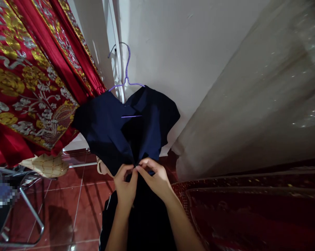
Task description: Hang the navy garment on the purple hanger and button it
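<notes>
A dark navy garment (102, 122) with short sleeves and an open front hangs on a purple wire hanger (127, 75). Both hands meet at the lower end of its front opening. With thumb and finger pinched, my left hand (126, 183) grips the left edge of the opening. My right hand (155, 177) pinches the right edge close beside it, the fingertips of the two hands nearly touching. Whatever small fastening lies between the fingertips is too dark to make out. The hanger's lower bar shows through the neck opening.
Red cloth with gold and silver embroidery (29, 80) hangs at the left. A metal-framed chair (33, 212) stands on the red tiled floor (65, 209). Pale sparkly fabric (238, 111) and dark red trimmed fabric (251, 216) fill the right side. Behind is a white wall (178, 42).
</notes>
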Action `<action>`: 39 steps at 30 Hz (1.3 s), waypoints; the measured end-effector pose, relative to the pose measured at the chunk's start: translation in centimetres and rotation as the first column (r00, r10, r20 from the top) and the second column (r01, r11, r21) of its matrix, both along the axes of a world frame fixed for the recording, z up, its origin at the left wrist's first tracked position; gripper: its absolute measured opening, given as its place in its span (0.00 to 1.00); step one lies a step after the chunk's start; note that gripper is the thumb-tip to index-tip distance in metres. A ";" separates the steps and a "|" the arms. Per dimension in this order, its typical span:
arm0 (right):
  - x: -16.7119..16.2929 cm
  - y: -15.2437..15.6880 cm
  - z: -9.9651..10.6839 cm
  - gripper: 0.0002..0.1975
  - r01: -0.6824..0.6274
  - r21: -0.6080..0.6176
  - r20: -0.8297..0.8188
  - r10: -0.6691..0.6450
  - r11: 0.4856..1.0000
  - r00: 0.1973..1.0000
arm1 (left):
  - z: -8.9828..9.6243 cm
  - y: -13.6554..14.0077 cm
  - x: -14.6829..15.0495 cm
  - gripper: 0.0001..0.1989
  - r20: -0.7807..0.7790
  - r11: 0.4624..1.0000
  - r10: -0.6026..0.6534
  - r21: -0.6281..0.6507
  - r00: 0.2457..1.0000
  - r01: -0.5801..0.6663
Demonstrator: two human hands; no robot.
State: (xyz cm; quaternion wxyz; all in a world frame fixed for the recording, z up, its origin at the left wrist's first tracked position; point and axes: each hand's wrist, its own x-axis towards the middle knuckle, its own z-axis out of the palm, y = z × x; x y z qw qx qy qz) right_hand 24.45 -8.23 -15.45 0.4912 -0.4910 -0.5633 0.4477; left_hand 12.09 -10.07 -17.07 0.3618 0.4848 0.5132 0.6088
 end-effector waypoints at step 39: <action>-0.1 10.8 8.1 0.08 0.116 0.532 0.010 -0.143 0.839 0.990 | -0.5 -0.2 -0.7 0.06 -0.252 0.990 -0.111 0.058 0.961 0.130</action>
